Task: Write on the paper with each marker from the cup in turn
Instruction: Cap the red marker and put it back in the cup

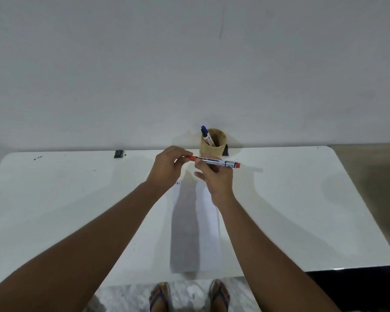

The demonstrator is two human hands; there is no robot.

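Holding a red marker [214, 163] level at frame center, both hands meet above the far end of the paper [196, 224]. Left hand [167, 167]: fingertips pinched together on the marker's red cap at its left end. Right hand [216, 179]: fingers clamped around the white barrel just right of the cap, the rest of the barrel sticking out toward the right with a red tail end. Marker lies nearly horizontal, tilted slightly down to the right, clear of the bench [302, 199].

Paper: white sheet, lying flat on the white bench, running from under the hands down toward the lower center of the frame. A broad shadow covers its left half. A few small dark marks show at its upper left corner, just beside the left wrist; too small to read.

Cup [212, 143]: tan, round, standing at the bench's far edge against the wall, just above the hands in frame. A blue marker [206, 135] stands in it, leaning left, cap up.

Small black object [119, 153] at the far edge, left of center. Another dark piece [225, 150] just right of the cup.

Sandalled feet [189, 296] at bottom center, on a marbled floor.
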